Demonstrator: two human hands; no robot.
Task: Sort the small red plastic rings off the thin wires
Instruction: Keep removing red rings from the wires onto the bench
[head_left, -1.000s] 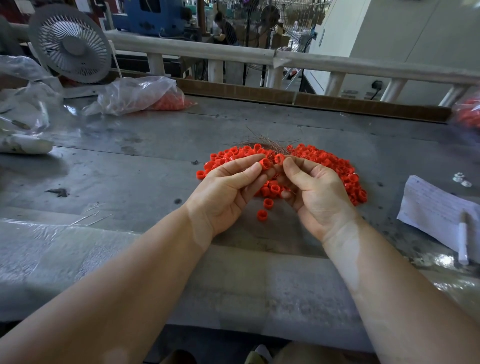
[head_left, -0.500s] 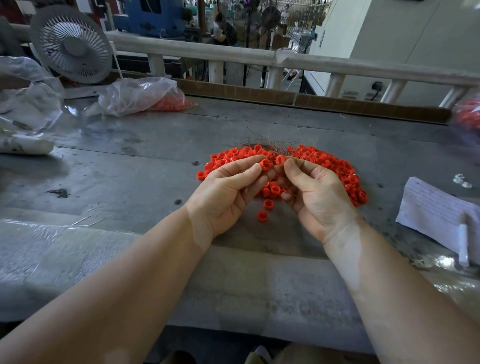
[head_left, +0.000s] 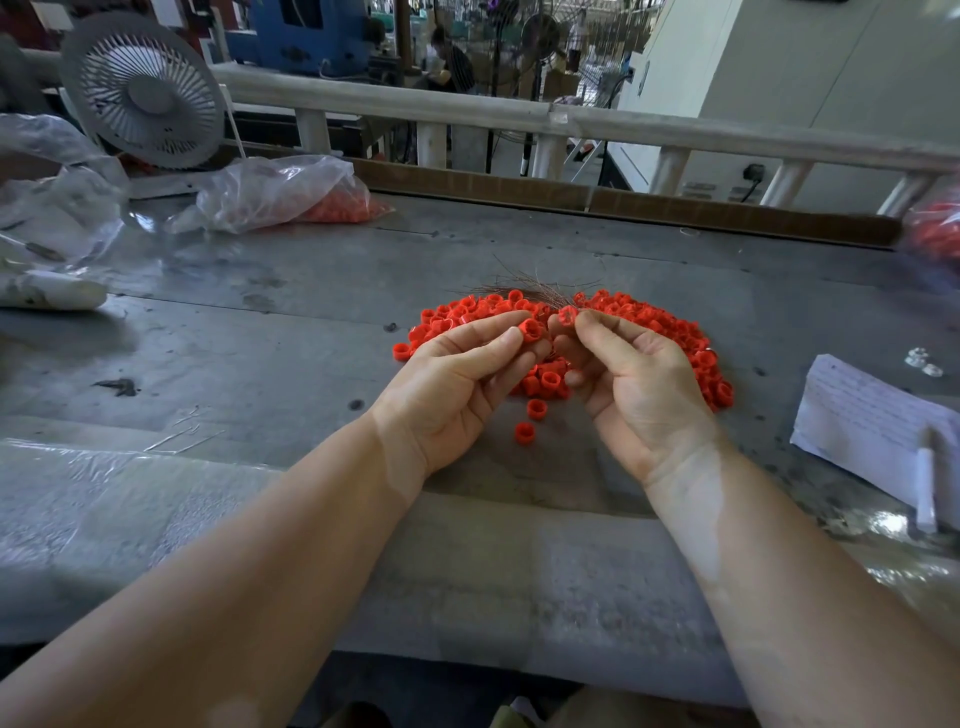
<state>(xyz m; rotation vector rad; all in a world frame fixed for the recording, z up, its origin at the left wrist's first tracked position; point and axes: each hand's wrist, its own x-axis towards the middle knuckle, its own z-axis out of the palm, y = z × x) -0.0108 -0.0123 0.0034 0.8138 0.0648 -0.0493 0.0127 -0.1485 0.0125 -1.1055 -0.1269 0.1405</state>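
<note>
Left hand (head_left: 457, 384) and right hand (head_left: 639, 384) each pinch a red ring (head_left: 531, 329) over the pile (head_left: 675, 332), mid-table (head_left: 260, 332).

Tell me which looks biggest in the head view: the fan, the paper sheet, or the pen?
1. Fan
2. Paper sheet, looks nearly as big as the fan, but it's nearer the camera, so unsure.
3. Pen

Grey fan (head_left: 143, 91), clear plastic bag (head_left: 275, 192), handwritten paper (head_left: 878, 426), white pen (head_left: 925, 483)

On the surface (head_left: 260, 338), the rings (head_left: 675, 332) lie centrally, wires (head_left: 524, 286) behind them, fan (head_left: 143, 88) far left, paper (head_left: 862, 415) right.
</note>
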